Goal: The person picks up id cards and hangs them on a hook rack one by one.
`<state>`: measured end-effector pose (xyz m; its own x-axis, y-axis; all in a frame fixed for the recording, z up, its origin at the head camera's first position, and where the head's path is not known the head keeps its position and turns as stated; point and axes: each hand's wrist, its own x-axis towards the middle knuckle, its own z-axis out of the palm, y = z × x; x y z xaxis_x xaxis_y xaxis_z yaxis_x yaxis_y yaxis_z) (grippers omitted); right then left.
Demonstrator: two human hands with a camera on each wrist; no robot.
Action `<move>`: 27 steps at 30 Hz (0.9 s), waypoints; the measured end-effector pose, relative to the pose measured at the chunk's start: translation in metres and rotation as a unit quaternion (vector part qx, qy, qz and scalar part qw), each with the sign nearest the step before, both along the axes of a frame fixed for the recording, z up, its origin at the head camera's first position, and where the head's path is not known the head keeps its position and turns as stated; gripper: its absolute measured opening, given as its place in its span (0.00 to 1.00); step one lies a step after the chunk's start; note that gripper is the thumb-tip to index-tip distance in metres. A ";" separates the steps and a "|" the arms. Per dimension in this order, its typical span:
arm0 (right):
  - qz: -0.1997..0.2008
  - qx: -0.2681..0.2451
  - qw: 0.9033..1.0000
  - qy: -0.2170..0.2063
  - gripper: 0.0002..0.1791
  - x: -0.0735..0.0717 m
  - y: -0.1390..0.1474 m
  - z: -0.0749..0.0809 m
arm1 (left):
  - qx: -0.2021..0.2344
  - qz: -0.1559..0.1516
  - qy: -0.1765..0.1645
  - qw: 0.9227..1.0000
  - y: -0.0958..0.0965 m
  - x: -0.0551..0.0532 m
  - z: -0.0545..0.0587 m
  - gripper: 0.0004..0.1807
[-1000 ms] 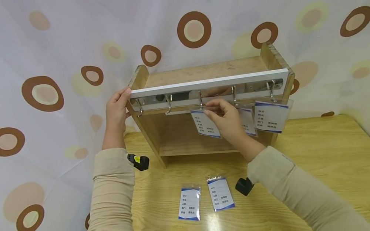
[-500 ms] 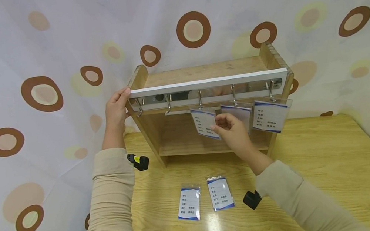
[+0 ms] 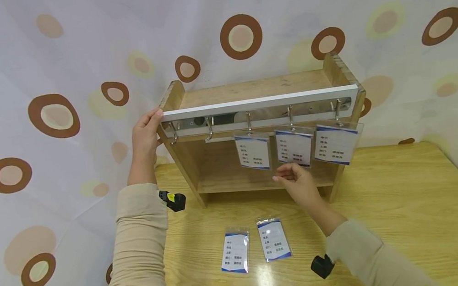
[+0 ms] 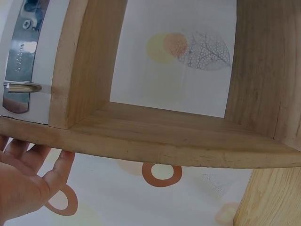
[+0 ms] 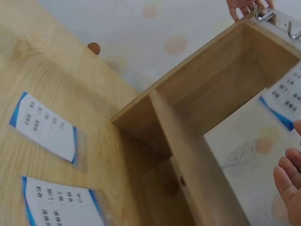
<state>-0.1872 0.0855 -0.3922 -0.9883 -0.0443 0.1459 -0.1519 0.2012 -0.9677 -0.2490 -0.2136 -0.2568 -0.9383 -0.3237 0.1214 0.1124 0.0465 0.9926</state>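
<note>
My left hand [image 3: 145, 131] touches the upper left corner of the wooden shelf [image 3: 184, 165], beside the end of the white hook rail [image 3: 258, 103]. In the left wrist view its fingertips [image 4: 61, 162] rest against the outer side panel. Three clear-sleeved name badges hang from hooks: one at the middle hook [image 3: 252, 152], another badge [image 3: 294, 147] to its right and a third badge [image 3: 335, 145] at the far right. My right hand [image 3: 299, 184], fingers loosely bent and holding nothing, is just below the second badge, in front of the lower shelf board.
Two more badges lie on the wooden table [image 3: 401, 209] before the shelf, a left one [image 3: 235, 251] and a right one [image 3: 274, 240]. The two leftmost hooks [image 3: 173, 133] carry nothing. A patterned cloth [image 3: 79, 47] hangs behind.
My right hand has let go of the middle badge and moved down and to the right. That badge has swung to hang straighter. My left hand stays at the shelf corner.
</note>
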 end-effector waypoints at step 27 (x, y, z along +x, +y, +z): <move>0.097 0.102 0.986 -0.090 0.18 0.002 0.008 -0.116 | -0.003 -0.007 0.006 1.000 0.000 0.001 0.000 0.22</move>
<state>-0.1855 0.0935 -0.5079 -0.9674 -0.2453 -0.0635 -0.0352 0.3783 -0.9250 -0.2480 -0.2136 -0.2572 -0.9409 -0.3106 0.1352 0.1255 0.0512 0.9908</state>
